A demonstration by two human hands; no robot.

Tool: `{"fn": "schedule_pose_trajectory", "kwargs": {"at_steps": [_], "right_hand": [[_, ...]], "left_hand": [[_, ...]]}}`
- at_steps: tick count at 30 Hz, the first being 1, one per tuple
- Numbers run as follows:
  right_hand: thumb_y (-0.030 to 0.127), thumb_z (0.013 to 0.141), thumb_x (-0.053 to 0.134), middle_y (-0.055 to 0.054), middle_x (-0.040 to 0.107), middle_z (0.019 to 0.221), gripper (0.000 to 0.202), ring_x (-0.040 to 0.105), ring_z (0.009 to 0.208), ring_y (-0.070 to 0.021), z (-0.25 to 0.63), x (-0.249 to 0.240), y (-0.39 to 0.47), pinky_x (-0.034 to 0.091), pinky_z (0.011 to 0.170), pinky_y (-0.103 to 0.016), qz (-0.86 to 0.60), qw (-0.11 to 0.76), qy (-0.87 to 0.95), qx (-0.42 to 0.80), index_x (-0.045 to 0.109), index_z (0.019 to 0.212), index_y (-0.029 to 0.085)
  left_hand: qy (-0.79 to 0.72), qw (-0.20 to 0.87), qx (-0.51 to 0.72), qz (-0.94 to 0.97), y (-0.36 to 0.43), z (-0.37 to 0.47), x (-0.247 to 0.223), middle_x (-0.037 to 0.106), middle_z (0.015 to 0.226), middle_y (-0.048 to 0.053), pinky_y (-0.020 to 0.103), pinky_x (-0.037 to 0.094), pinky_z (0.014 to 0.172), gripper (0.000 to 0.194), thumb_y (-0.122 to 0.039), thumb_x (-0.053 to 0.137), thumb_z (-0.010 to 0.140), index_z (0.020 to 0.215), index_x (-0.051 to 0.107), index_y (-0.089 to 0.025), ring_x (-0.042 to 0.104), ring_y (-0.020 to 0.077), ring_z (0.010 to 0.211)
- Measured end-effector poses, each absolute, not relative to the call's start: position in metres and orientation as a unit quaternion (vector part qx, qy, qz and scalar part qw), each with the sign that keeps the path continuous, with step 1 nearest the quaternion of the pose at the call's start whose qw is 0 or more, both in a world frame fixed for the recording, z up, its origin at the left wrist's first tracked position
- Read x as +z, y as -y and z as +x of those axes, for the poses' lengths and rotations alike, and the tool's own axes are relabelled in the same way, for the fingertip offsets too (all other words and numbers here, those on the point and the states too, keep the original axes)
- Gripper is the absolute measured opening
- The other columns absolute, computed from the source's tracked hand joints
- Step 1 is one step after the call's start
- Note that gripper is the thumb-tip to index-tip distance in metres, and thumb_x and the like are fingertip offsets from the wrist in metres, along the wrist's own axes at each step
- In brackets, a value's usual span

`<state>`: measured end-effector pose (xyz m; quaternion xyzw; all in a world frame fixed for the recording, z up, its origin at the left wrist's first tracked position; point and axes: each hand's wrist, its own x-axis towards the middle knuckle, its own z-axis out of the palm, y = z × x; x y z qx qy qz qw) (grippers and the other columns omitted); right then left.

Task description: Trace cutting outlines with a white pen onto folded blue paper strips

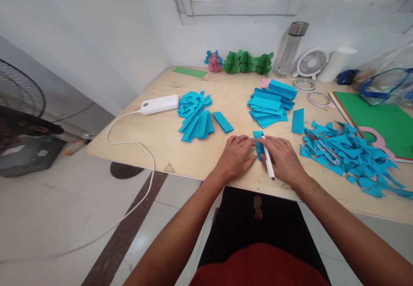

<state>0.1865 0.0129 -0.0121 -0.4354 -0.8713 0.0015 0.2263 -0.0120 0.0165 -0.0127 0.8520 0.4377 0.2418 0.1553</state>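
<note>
A small folded strip of blue paper [259,146] lies on the table between my hands. My left hand [237,157] rests at the strip's left side, its thumb and index finger apart and their tips at the paper's edge. In my right hand [281,157] is a white pen [268,161], slanting with its black end toward me; that hand's fingers also touch the strip's right side. To the left are a single blue folded strip [223,122] and a pile of cut blue paper shapes [195,114]. Beyond my hands lies a stack of folded blue strips [269,103].
Blue paper scraps [351,157] cover the right side, with scissors [325,148] on them. A white power bank [159,104] with a cable sits left. Along the back stand green paper figures [245,62], a bottle [287,53] and a small fan [312,62]. Tape rolls [318,99] lie right.
</note>
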Motion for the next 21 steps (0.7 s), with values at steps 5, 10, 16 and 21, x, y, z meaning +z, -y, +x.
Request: {"fn": "schedule_pose_trajectory", "kwargs": {"at_steps": [5,10,16,21], "right_hand": [[0.024,0.090,0.051,-0.012,0.065,0.127,0.052,0.055,0.122,-0.0296,0.1862,-0.0122,-0.0125,0.042,0.097,-0.049,-0.435,0.227,0.871,-0.001,0.045,0.142,0.022],[0.024,0.090,0.050,-0.013,0.065,0.126,0.053,0.055,0.121,-0.0297,0.1859,-0.0124,-0.0126,0.041,0.097,-0.049,-0.433,0.226,0.872,-0.005,0.044,0.143,0.022],[0.025,0.091,0.049,-0.013,0.065,0.126,0.048,0.055,0.122,-0.0296,0.1855,-0.0117,-0.0119,0.040,0.096,-0.047,-0.434,0.224,0.872,-0.006,0.047,0.140,0.021],[0.025,0.092,0.048,-0.013,0.065,0.126,0.047,0.055,0.121,-0.0293,0.1846,-0.0102,-0.0106,0.039,0.097,-0.047,-0.435,0.227,0.871,-0.009,0.047,0.139,0.021]], "left_hand": [[-0.434,0.149,0.247,0.853,-0.0170,-0.0124,-0.0142,0.063,0.122,0.008,0.045,0.034,0.107,0.028,-0.026,0.057,0.086,0.113,0.053,-0.021,0.048,0.0257,0.127],[-0.438,0.153,0.243,0.852,-0.0169,-0.0125,-0.0137,0.063,0.122,0.007,0.045,0.034,0.107,0.028,-0.025,0.057,0.086,0.114,0.053,-0.022,0.048,0.0255,0.126],[-0.438,0.154,0.243,0.851,-0.0167,-0.0124,-0.0129,0.063,0.122,0.007,0.045,0.033,0.108,0.027,-0.026,0.056,0.087,0.113,0.053,-0.022,0.048,0.0255,0.127],[-0.437,0.153,0.248,0.851,-0.0164,-0.0123,-0.0123,0.063,0.123,0.008,0.045,0.033,0.108,0.026,-0.026,0.056,0.087,0.113,0.053,-0.021,0.048,0.0255,0.126]]}}
